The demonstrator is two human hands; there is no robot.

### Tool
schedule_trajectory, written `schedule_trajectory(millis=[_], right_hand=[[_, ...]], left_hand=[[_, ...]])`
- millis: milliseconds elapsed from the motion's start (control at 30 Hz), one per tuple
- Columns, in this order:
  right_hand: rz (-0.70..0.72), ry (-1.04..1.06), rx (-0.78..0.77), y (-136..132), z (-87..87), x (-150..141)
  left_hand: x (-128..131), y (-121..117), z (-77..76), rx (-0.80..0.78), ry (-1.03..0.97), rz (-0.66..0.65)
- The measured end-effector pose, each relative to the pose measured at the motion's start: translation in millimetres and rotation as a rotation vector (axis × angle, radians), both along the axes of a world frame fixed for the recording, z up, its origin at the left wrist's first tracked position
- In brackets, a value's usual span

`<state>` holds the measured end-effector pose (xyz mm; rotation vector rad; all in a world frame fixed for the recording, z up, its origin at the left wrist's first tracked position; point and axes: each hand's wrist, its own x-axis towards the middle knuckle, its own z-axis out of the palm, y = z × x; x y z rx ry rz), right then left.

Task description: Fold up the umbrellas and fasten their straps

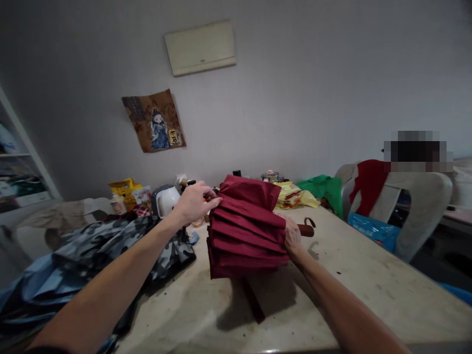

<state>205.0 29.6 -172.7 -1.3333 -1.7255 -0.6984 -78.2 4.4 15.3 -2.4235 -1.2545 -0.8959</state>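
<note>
A dark red folding umbrella (247,228) is held above the table, its canopy collapsed into loose pleats. Its brown handle (307,230) with a small wrist loop points right, and a strap (253,302) dangles below the cloth. At the canopy's upper left edge, my left hand (197,200) pinches a fold between thumb and fingers. My right hand (292,235) is wrapped round the umbrella near the handle, its fingers partly hidden by the cloth.
Camouflage and blue clothing (110,250) is heaped on the table's left side (177,314). Behind stand a white kettle (167,200), yellow packages (293,195) and a green bag (324,191). At the right is a chair (429,206) with red cloth; a person's blurred head shows beyond.
</note>
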Motion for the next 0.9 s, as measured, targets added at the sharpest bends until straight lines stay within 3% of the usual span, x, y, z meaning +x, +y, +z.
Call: schedule_trajectory(millis=[133,233,333,400,467,600,767,833,900], right_hand=[[0.001,0.016,-0.005,0.2,-1.3,-1.9],[-0.003,0.021,-0.015,1.7,-3.0,-0.1],[-0.009,0.040,-0.022,5.0,-5.9,5.9],[-0.018,0.056,-0.025,7.6,-8.2,11.5],[-0.028,0.071,-0.026,9.8,-9.9,16.4],[-0.021,0.085,-0.018,10.0,-9.8,16.9],[0.014,0.055,-0.016,3.7,-4.5,6.5],[0.018,0.042,-0.017,1.6,-2.4,5.3],[0.008,0.033,-0.018,0.3,-0.6,6.7]], left_hand=[[1.6,6.9,-5.9,-0.044,0.093,-0.018],[1.9,9.2,-8.8,0.007,0.047,-0.013],[2.1,7.5,-6.6,0.057,-0.244,0.023],[1.6,5.6,-3.8,-0.021,-0.474,0.018],[0.9,4.1,-1.8,-0.105,-0.555,-0.046],[1.3,5.6,-2.4,-0.078,-0.361,-0.257],[5.9,9.6,-7.1,-0.185,-0.282,-0.337],[5.8,8.4,-7.4,-0.294,-0.341,-0.376],[3.3,7.3,-5.4,-0.412,-0.553,-0.437]])
